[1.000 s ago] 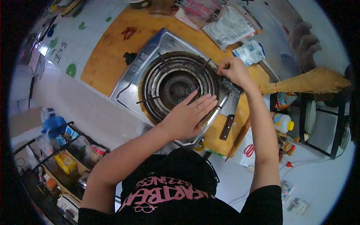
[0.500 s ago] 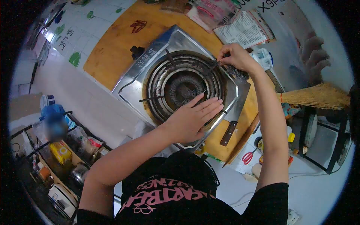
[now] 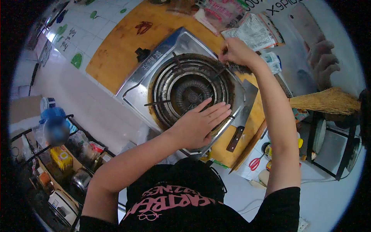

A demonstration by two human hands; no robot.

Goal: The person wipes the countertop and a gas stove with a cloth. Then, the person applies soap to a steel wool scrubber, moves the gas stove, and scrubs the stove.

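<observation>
Stove (image 3: 185, 91), one; left hand (image 3: 198, 121) spread on it, right hand (image 3: 238, 52) pinching one dark scourer (image 3: 240, 69); one cleaver (image 3: 245, 113) beside

Pink lettering (image 3: 164, 203) on the black shirt (image 3: 201, 218), lower centre, reads in part "ARTBE". Characters (image 3: 152, 60) on the stove (image 3: 186, 89) and print on the white packet (image 3: 253, 33), upper right, are too blurred to read.

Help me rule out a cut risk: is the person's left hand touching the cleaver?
Apart. The head view shows it: the left hand is spread over the burner, and the stove's metal edge shows between it and the cleaver.
</observation>
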